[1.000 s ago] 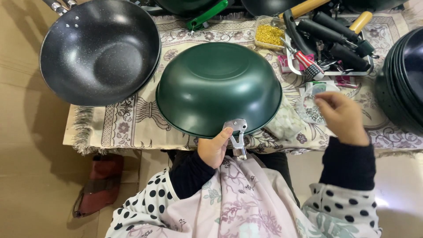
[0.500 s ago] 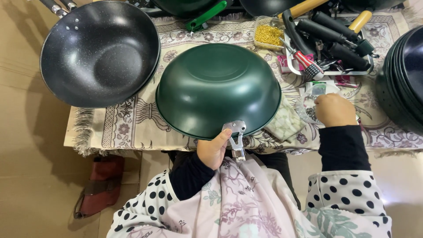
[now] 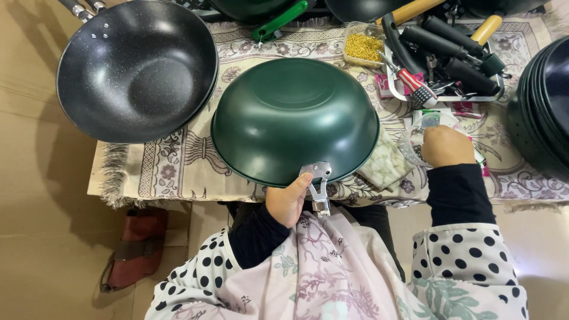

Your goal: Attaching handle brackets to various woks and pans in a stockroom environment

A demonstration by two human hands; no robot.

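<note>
Dark green round metal pan [image 3: 294, 118], turned bottom-up, sits at the middle of the front edge of the low table covered by a patterned floral cloth [image 3: 178, 172]. Its rim overhangs that front edge slightly, and its bare silver metal handle bracket [image 3: 317, 184] sticks out toward the person.

Left hand [image 3: 288, 200] is at the front edge, thumb and fingers closed on the pan's rim just left of the bracket and touching it; palm is below the rim. Right hand [image 3: 446, 146] rests on the cloth right of the pan, near the right front edge, curled into a loose fist over some small clear packets [image 3: 435, 118]. Cannot tell whether the fingers pinch anything; they are hidden under the knuckles. This hand is apart from the pan, with a folded pale checked cloth [image 3: 386, 166] between them.

Risks, as judgement: the pan is domed side up and held at one rim point only, so it could rock or slide off the front edge if the left grip loosens. The bracket's bare edges sit right beside the thumb and could nick it.

Also there: black speckled non-stick wok [image 3: 136, 68] at the back left corner, clear tub of small gold fasteners [image 3: 363, 46] behind the pan, tray of black pan handles [image 3: 450, 50] at back right, stack of dark pans [image 3: 542, 106] at the right edge.
</note>
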